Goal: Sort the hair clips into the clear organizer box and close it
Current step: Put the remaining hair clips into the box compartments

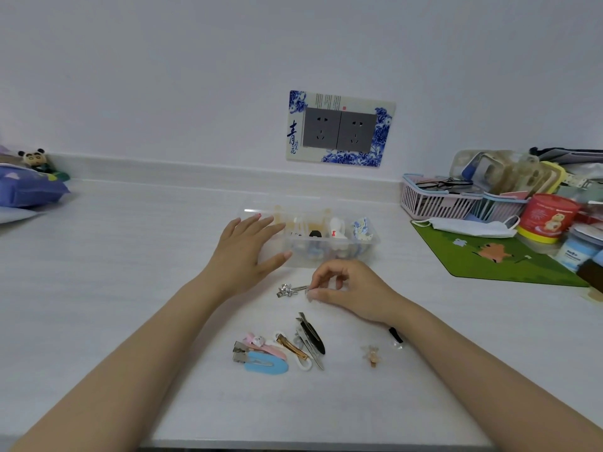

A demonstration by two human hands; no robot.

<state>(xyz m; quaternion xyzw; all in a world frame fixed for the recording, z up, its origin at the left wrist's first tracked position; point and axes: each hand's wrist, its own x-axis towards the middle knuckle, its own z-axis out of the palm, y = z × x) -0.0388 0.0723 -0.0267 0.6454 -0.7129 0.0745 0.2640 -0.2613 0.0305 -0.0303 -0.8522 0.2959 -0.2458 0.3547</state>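
Note:
The clear organizer box sits open at mid-table with several clips inside. My left hand lies flat with straight fingers against the box's left end. Just in front of the box, my right hand pinches the end of a silver jewelled clip that lies on the table. Nearer me lies a loose pile: a blue clip, a pink clip, a gold clip and a black clip. A small tan clip and a black pin lie to the right.
A green mat with a face mask lies at the right. Behind it stand pink baskets, a red tin and jars. A blue pouch and panda figure are far left. Wall sockets face me.

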